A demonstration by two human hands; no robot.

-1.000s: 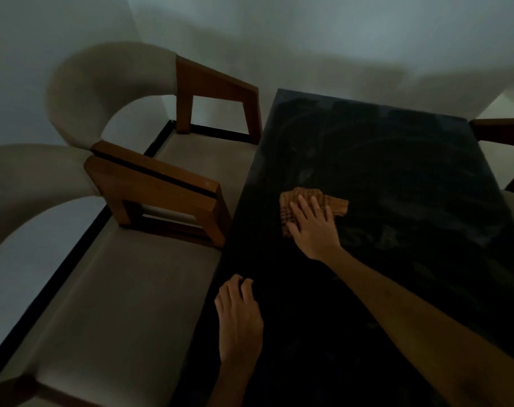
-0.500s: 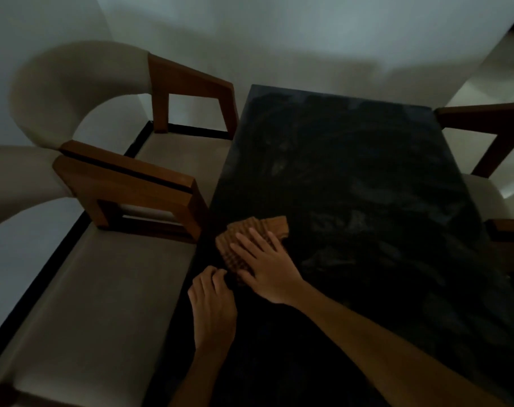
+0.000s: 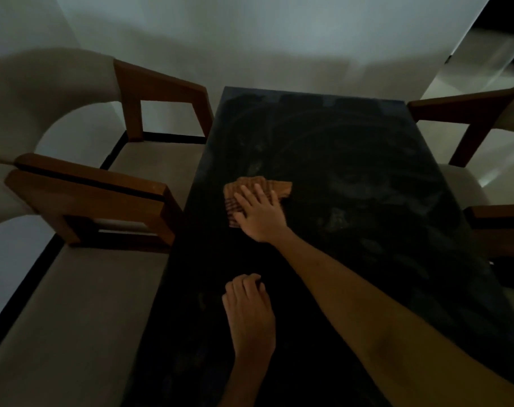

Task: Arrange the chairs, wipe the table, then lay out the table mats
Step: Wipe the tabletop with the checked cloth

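cloth [image 3: 254, 191] lies pinned flat under the right hand's [image 3: 261, 217] spread fingers [image 3: 247, 193] for wiping the dark tabletop [image 3: 352, 177], while the left hand [image 3: 250, 312], loosely curled and holding nothing, braces nearer the body.

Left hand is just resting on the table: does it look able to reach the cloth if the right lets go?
Probably yes. The left hand lies on bare table short of the cloth; only the right hand covers it.
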